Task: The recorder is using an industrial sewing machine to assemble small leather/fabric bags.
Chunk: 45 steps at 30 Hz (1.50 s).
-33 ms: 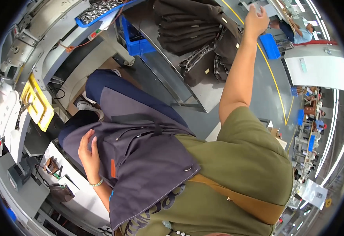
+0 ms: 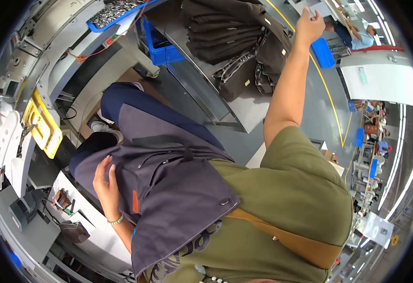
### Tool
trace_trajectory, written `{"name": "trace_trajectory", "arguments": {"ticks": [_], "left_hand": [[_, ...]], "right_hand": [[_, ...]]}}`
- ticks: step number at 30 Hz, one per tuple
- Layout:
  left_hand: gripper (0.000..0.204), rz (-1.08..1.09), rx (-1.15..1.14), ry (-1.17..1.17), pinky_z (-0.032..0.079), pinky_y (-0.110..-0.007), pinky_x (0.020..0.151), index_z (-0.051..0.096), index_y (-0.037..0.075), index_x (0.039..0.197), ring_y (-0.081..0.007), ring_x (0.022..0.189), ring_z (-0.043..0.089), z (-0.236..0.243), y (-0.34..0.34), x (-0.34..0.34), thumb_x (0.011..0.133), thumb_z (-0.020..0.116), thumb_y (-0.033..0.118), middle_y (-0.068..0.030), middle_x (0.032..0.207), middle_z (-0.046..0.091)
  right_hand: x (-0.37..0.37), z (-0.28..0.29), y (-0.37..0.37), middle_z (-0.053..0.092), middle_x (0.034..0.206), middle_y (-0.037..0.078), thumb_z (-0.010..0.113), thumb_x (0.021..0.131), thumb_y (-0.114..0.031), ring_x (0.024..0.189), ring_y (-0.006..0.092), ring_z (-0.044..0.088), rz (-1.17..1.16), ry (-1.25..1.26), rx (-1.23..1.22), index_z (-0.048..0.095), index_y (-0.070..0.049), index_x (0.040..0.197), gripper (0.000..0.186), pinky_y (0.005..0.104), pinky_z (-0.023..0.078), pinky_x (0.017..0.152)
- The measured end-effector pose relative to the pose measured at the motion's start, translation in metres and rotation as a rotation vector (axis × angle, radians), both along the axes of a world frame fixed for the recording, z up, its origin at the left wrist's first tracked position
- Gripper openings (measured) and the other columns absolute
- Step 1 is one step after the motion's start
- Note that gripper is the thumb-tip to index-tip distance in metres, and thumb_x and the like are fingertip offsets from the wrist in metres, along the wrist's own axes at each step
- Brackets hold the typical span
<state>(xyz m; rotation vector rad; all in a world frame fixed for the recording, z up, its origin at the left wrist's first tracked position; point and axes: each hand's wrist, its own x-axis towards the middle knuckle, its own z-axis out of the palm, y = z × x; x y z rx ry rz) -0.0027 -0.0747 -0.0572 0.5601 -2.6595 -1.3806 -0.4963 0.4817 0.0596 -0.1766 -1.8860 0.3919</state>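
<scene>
Beside the grey bench (image 2: 257,112), one person, seated by the look of the bent knees, arms spread wide. Dark cloth pieces (image 2: 216,33) lie heaped on the bench top, in overlapping folds; zip-like edging shows on the nearer ones.

Right hand (image 2: 310,28) held out past the heap's right side, fingers half curled. Whether that grip is clamped on anything, cannot tell; the background muddles the fingertips. Left hand (image 2: 106,188) over the lap of the grey apron (image 2: 187,188), thumb apart from loosely bent fingers, nothing visible in its grip.

Step in hand, my reading: a reach out on the right side, with no handling of the cloth under way. Neither hand shows a hold on the heap. Work on the cloth would call for bringing the right hand inward, then parting one layer from the rest; the folds look likely to drag their neighbours.

Edges and room: the heap sits close to the bench's left edge, so a loose layer could slip off there. Bare top shows toward the near corner. Blue crate (image 2: 166,55) low down, beside that left edge. Floor (image 2: 238,147) open between bench corner and the person's body. Yellow line (image 2: 329,94) on the floor beyond the right forearm, blue bin (image 2: 324,53) past it. Left side tighter: yellow plate (image 2: 46,125) near the knees.
</scene>
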Motion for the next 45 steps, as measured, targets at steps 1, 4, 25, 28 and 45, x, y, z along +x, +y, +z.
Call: {"name": "trace_trajectory", "arguments": {"ticks": [1,4,25,28,45], "left_hand": [[0.027,-0.01,0.005,-0.003,0.049,-0.035,0.101,0.065,-0.005,0.123,-0.0278,0.113,0.068,-0.003,-0.002,0.003,0.097,0.059,-0.001,-0.0173,0.119,0.071],[0.027,-0.019,-0.003,-0.013,0.049,-0.035,0.101,0.064,-0.005,0.124,-0.0277,0.114,0.068,-0.008,-0.006,0.011,0.097,0.06,-0.001,-0.0172,0.119,0.071],[0.027,-0.111,-0.16,-0.042,0.051,-0.04,0.094,0.065,-0.003,0.121,-0.0368,0.11,0.066,0.002,0.007,-0.002,0.096,0.063,0.006,-0.0184,0.118,0.07],[0.026,-0.09,-0.164,-0.039,0.051,-0.04,0.094,0.065,-0.003,0.121,-0.0369,0.109,0.066,0.003,0.007,0.001,0.096,0.063,0.006,-0.0184,0.117,0.07],[0.044,0.16,0.339,0.172,0.046,-0.036,0.107,0.053,0.001,0.144,-0.0272,0.128,0.059,-0.021,0.012,-0.039,0.101,0.059,0.006,-0.0144,0.145,0.056]], "right_hand": [[0.006,-0.007,0.017,0.072,0.114,0.021,0.074,0.085,-0.049,0.105,0.0333,0.07,-0.01,-0.003,0.005,0.072,-0.001,0.118,0.058,0.0419,0.052,0.094],[0.032,-0.054,0.045,0.067,0.12,0.029,0.071,0.083,-0.053,0.114,0.0413,0.065,-0.165,-0.446,-0.181,0.068,0.004,0.119,0.068,0.0503,0.049,0.1],[0.025,-0.093,-0.006,0.056,0.145,0.014,0.072,0.079,-0.013,0.129,0.0384,0.055,0.179,-0.478,0.488,0.062,-0.013,0.136,0.058,0.052,0.046,0.107],[0.03,-0.09,-0.021,0.066,0.133,0.012,0.062,0.081,-0.001,0.122,0.0337,0.062,0.352,-0.51,0.379,0.064,-0.012,0.132,0.052,0.0516,0.047,0.106],[0.12,-0.028,-0.141,0.021,0.169,0.015,0.084,0.075,-0.023,0.153,0.0357,0.026,0.141,-1.132,0.591,0.028,-0.011,0.16,0.102,0.0671,0.032,0.115]]}}
